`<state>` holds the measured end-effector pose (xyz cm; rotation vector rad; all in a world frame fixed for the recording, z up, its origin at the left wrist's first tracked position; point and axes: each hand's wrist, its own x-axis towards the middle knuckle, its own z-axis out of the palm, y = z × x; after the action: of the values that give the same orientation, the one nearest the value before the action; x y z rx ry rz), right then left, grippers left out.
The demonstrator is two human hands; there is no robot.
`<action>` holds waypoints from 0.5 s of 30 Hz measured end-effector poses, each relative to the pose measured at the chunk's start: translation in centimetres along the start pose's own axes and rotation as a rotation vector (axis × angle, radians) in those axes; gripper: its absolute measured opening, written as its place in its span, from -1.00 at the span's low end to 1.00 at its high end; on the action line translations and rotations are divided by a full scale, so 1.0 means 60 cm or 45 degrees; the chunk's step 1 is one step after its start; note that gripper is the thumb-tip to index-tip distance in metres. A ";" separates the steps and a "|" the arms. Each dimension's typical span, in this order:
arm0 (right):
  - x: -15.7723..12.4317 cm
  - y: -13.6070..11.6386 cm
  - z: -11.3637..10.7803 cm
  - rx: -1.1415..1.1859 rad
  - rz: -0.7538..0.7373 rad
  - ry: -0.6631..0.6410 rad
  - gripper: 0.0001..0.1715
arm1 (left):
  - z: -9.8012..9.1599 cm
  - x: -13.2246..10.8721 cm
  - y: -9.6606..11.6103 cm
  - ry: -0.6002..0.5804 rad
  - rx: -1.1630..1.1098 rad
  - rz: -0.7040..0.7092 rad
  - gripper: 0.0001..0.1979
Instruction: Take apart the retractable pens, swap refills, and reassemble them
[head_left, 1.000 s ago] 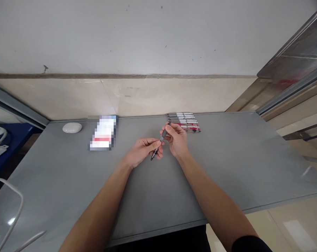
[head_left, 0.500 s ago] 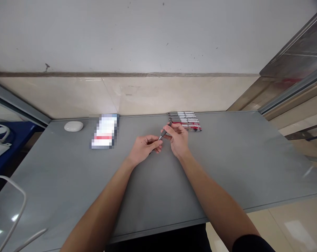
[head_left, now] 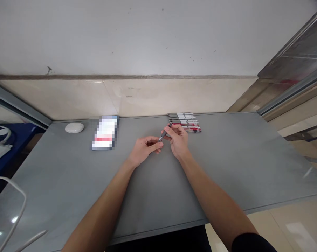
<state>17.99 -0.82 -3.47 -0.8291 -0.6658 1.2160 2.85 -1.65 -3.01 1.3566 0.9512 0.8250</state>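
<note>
Both my hands meet over the middle of the grey table [head_left: 226, 164]. My left hand [head_left: 144, 149] is curled, its thumb and fingers closed round the lower end of a dark pen [head_left: 164, 134]. My right hand [head_left: 177, 139] pinches the pen's upper end between thumb and fingertips. The pen slants up to the right between the two hands, and most of its lower part is hidden in my left hand. Just behind my right hand lies a row of several pens [head_left: 184, 121], white, grey and red, side by side near the table's far edge.
A blurred rectangular card or box [head_left: 105, 133] lies at the back left of the table, with a small white oval case [head_left: 74, 127] further left. A white cable [head_left: 13, 196] loops at the near left corner. A tiled wall runs behind the table.
The pen's lower end, sticking out below my left hand a second ago, has slid into that hand. Both hands stayed nearly where they were.
</note>
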 end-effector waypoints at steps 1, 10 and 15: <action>0.000 0.000 0.001 -0.013 0.001 0.000 -0.73 | -0.001 0.001 -0.002 0.004 0.019 -0.006 -0.66; -0.001 0.001 -0.004 -0.035 0.048 -0.028 -0.74 | -0.002 -0.005 0.007 -0.238 0.048 0.028 -0.63; 0.000 -0.001 -0.007 -0.035 0.060 -0.034 -0.73 | 0.003 -0.008 0.013 -0.189 0.019 -0.034 -0.61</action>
<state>18.36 -0.89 -3.67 -0.8571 -0.6896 1.2645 2.88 -2.09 -2.22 1.3951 0.8591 0.6879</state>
